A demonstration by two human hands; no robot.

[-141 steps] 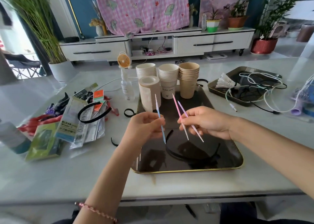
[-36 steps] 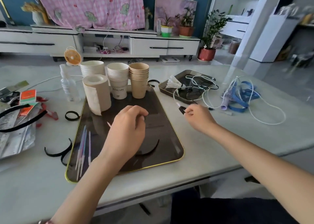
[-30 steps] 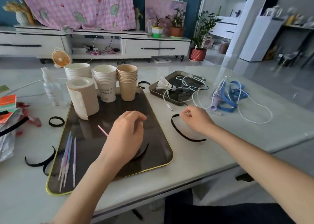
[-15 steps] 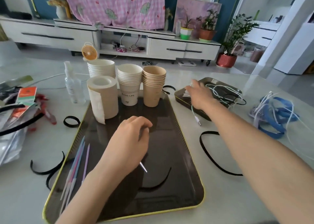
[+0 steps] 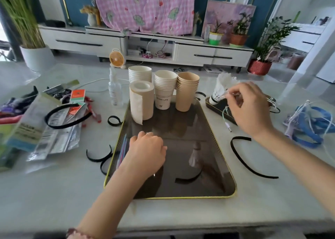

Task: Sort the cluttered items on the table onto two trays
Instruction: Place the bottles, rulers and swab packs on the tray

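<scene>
A large dark tray [image 5: 226, 196] with a gold rim lies in front of me. On it stand three cup stacks [image 5: 165, 90], a paper roll [image 5: 141, 101], several coloured sticks [image 5: 123, 148] and a black headband piece [image 5: 188, 179]. My left hand [image 5: 146, 153] hovers curled over the tray beside the sticks; a thin stick tip shows beneath it. My right hand [image 5: 250, 110] is raised over the small dark tray [image 5: 217, 109] and pinches a thin white cable [image 5: 233, 93]. A white shuttlecock [image 5: 221, 86] stands tilted at that tray's near end. A mint cable plug [image 5: 229, 129] dangles below.
A black headband [image 5: 250, 166] lies on the table right of the big tray, with two more [image 5: 97, 159] at its left rim. Packets [image 5: 45, 130] and another headband [image 5: 67, 115] are heaped at the left. A spray bottle [image 5: 114, 91] stands behind; blue cables [image 5: 311, 126] lie far right.
My right hand has risen from the small tray with the cable pinched, and the shuttlecock now tilts up. My left hand slid toward the sticks at the tray's left.
</scene>
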